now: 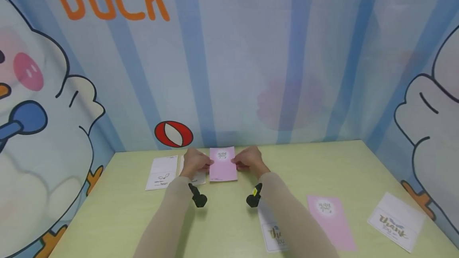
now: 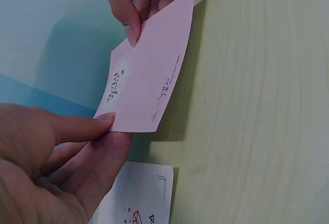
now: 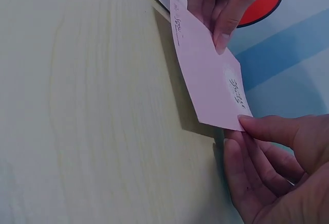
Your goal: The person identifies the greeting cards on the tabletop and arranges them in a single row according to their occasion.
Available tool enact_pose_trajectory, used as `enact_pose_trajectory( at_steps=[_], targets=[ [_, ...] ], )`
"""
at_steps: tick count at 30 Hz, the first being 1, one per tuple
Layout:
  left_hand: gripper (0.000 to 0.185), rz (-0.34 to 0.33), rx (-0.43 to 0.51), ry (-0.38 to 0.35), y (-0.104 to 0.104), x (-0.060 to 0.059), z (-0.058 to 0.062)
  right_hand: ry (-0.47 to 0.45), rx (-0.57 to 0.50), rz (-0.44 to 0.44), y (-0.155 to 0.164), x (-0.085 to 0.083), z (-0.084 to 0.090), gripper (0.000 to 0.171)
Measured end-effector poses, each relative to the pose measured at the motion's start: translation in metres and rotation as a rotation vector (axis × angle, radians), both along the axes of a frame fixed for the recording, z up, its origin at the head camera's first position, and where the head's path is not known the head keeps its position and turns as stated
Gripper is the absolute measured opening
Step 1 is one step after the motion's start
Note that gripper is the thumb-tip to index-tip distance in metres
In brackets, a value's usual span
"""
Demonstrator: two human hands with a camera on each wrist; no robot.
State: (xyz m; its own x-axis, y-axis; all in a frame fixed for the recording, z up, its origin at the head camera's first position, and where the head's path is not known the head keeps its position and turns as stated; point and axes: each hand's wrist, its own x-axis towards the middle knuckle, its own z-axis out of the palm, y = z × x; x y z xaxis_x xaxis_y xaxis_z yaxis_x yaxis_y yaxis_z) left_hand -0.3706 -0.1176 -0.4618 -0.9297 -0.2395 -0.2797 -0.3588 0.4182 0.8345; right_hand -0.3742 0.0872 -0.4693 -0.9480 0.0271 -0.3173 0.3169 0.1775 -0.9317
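Note:
Both hands hold one pink card [image 1: 223,170] by its opposite side edges, near the far side of the table. The left hand [image 1: 195,161] pinches its left edge between thumb and fingers. At its right edge the right hand [image 1: 250,160] pinches in the same way. Dark handwriting-style lettering and a pale round patch show on the card, which bends slightly. In the left wrist view the pink card [image 2: 146,75] is held above the table and casts a shadow. Partly behind the left hand lies a white card [image 1: 199,178] with print on it.
Farther left lies another white card [image 1: 162,172]. At the right are a second pink card [image 1: 331,220] and a white "Thank you" card [image 1: 396,222]. The right forearm partly covers another "Thank you" card [image 1: 274,236]. A printed curtain [image 1: 244,58] hangs along the table's far edge.

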Motion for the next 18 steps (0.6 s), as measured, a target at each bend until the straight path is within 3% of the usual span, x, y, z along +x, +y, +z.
enact_pose_trajectory(
  at_steps=[10,18],
  targets=[
    [0.015,-0.032,-0.144,0.049,0.007,0.002,0.0,0.042,0.092,-0.016,-0.005,0.0,0.0,0.012],
    [0.017,-0.05,-0.314,0.089,0.012,0.008,0.002,0.129,0.249,0.016,-0.01,0.0,-0.003,0.01]
  ],
)
